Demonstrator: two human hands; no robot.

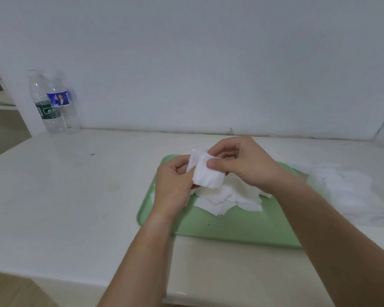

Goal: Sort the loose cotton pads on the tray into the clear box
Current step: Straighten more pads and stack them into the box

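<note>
Pinching cotton pads [206, 177] between left grip [175, 187], right grip [242, 165]

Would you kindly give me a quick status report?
Left hand and right hand both grip held pads over green tray. Loose pads lie on tray. Clear box not discernible.

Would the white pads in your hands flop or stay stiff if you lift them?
Probably floppy: the held pads bend between the left hand and right hand. Likely very light: a mere pinch holds them. The pile on the tray lies rumpled.
</note>
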